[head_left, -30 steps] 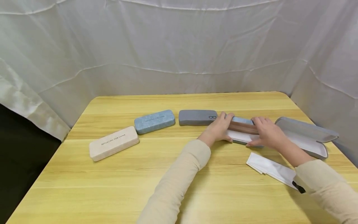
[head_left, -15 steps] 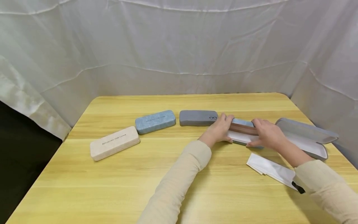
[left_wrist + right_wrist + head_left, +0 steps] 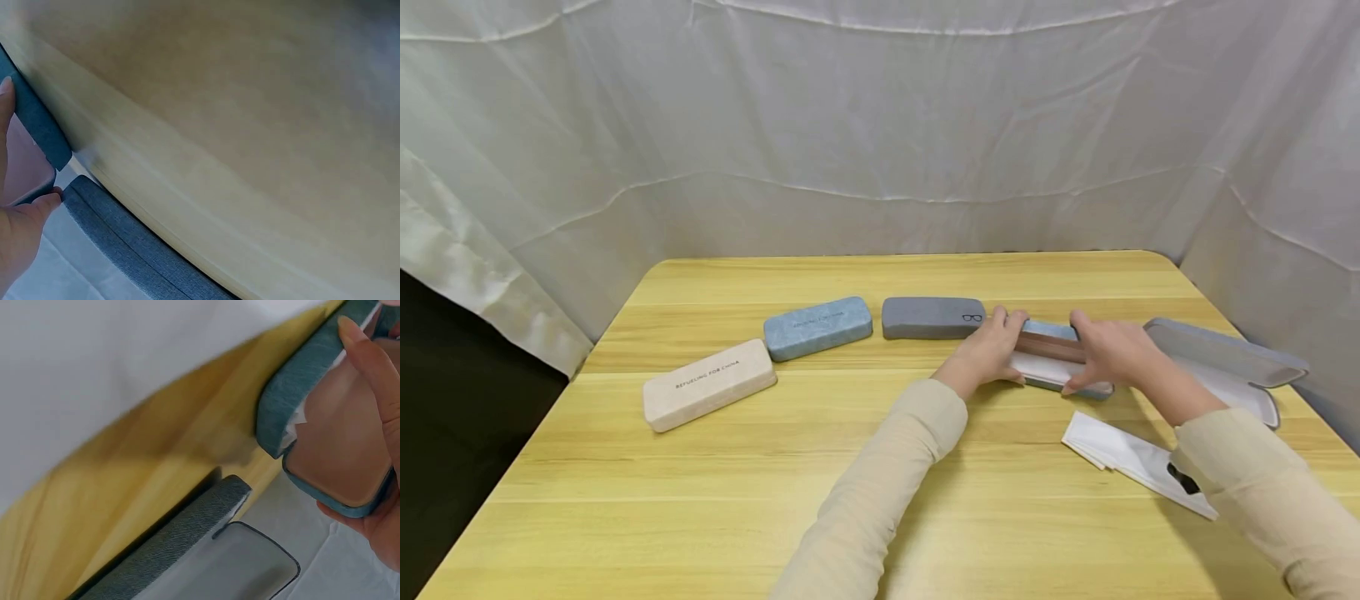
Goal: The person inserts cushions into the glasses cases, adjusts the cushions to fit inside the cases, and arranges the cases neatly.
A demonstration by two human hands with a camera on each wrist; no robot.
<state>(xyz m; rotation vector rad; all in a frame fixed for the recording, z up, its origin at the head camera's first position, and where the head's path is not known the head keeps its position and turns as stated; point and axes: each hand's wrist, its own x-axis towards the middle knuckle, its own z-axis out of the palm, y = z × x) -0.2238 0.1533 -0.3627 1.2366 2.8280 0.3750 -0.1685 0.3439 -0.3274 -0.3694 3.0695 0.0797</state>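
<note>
Both hands are on a partly open blue glasses case (image 3: 1051,329), its raised lid lined in pinkish brown. Something white (image 3: 1045,367) lies in the case's base. My left hand (image 3: 981,354) grips the left end, thumb at the front edge and fingers at the lid. At the right end, my right hand (image 3: 1120,358) holds the case between thumb and fingers. The right wrist view shows this thumb (image 3: 365,353) on the base's edge and ragged white material (image 3: 294,425) along the rim; the fingers are partly hidden behind the lid.
An open grey glasses case (image 3: 1225,350) stands on the right. A folded white cloth (image 3: 1127,450) with a black mark lies in front. Shut cases, one grey (image 3: 928,318), one blue (image 3: 818,327) and one beige (image 3: 709,385), sit leftward. White curtains (image 3: 880,125) hang behind the table.
My right hand has shifted its hold slightly, with its wrist and sleeve moving left, so more of the case's right end shows. My left hand has stayed in place.
</note>
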